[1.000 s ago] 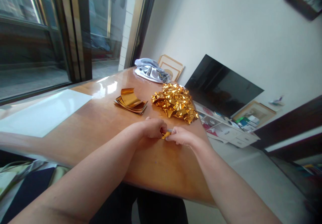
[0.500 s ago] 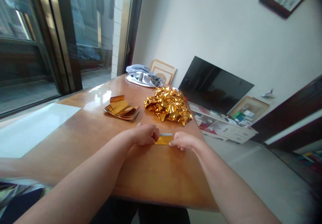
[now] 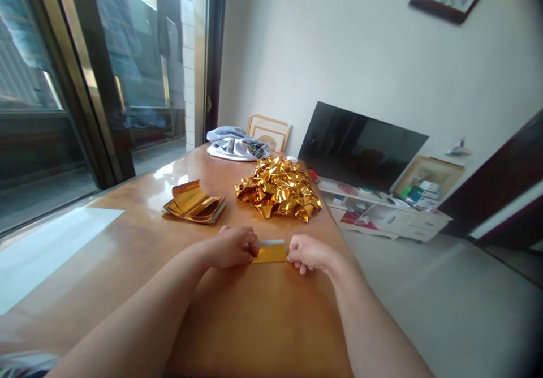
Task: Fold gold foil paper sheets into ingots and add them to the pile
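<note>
A folded sheet of gold foil paper lies on the wooden table between my hands, with a pale strip along its far edge. My left hand is closed, its fingers pinching the paper's left end. At the right end, the curled fingers of my right hand grip the edge with thumb and fingertips. Just beyond the paper sits a heap of folded gold foil pieces. To its left is a stack of gold foil sheets, its top ones curling up.
The wooden table narrows away toward the wall. A white sheet lies at the left. Folded grey cloth rests at the far end. Right of the table stands a white cabinet below a black television; glass doors line the left.
The view has shifted, so the table sits lower in it. Both hands stay at the paper's ends, and the right fingers have moved slightly outward along its right edge.
</note>
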Tool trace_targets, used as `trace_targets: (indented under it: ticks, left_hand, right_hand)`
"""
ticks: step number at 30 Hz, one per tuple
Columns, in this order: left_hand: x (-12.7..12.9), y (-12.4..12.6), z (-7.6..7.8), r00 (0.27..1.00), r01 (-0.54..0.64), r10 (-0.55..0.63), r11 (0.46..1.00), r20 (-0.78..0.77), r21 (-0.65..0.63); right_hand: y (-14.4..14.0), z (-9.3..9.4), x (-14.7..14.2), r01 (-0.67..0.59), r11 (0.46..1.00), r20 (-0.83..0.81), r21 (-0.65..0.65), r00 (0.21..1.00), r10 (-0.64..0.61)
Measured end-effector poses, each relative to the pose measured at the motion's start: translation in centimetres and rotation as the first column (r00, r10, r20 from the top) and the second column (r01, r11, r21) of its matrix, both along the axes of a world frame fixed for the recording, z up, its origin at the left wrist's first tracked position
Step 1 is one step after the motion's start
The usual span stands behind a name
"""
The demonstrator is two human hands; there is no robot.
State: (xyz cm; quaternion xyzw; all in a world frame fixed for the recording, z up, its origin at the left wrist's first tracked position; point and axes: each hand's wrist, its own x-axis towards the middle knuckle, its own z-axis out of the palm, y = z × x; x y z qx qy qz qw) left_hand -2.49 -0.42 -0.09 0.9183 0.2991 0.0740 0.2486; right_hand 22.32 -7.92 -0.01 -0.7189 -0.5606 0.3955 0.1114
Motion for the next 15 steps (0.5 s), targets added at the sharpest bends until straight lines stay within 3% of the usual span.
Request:
trace_targets:
  ticks: [9,12,15]
  left_hand:
    - [0.5,0.0,-0.7,1.000,-0.007,0.005,0.995,0.027,0.102]
    - [0.9,-0.1,-1.0,0.998,-0.054,0.049,0.992,0.044,0.117]
    - [1.2,-0.2,-1.2,0.992,-0.119,0.114,0.988,0.057,0.098]
  right_hand:
    - [-0.9,-1.2,0.6,0.105,0.979,-0.210,0.173,0.975,-0.068]
    - [-0.3,-2.2,-0.1,0.114,0.911,-0.116,0.397,0.991,-0.074]
    - [0.1,-3.2,-1.0,0.005,0.859,0.066,0.511,0.997,-0.045]
